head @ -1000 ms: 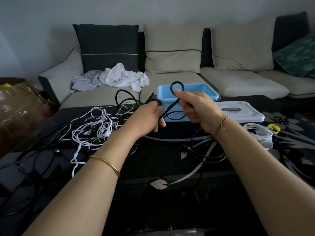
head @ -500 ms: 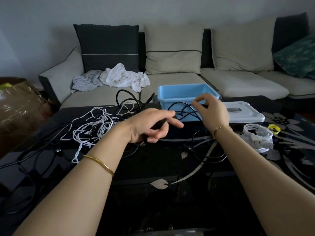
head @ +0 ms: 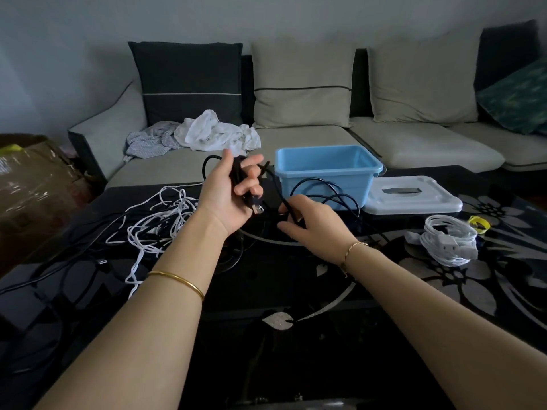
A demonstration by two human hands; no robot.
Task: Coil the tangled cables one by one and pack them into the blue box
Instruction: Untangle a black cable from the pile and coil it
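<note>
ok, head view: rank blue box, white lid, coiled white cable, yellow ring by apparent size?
Largest to smallest:
1. blue box
2. white lid, close behind; it lies flat, so it is foreshortened
3. coiled white cable
4. yellow ring

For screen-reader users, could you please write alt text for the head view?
A person's left hand grips a partly coiled black cable; the right hand pinches its loose run. Behind, on a dark table, stand an open blue box and white lid, tangled white cables left.
</note>
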